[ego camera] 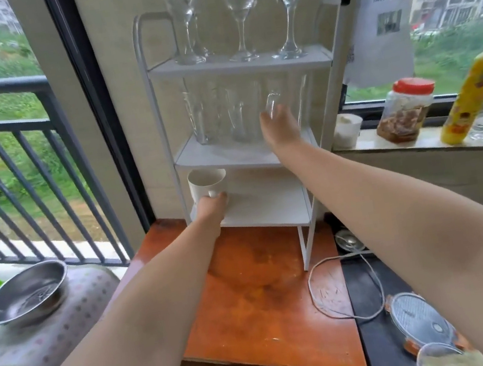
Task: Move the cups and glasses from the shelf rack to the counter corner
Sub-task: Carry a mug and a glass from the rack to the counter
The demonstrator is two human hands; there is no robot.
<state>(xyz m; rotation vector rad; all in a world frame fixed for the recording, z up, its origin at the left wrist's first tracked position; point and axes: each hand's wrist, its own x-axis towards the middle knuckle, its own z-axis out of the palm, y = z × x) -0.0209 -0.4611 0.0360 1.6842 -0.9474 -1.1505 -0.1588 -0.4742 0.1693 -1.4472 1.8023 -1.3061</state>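
Both hands were at the white metal shelf rack, the pick-up step: the left hand gripped the smooth white mug on the bottom shelf, while the right hand curled round a clear glass tumbler on the middle shelf. Next, it seemed, both needed lifting clear of the shelf edges toward the worktop; three thin-stemmed wine glasses stood on top.

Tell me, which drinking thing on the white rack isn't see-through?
The white ceramic mug on the bottom shelf, held by the left hand. Every other glass on the rack is clear.
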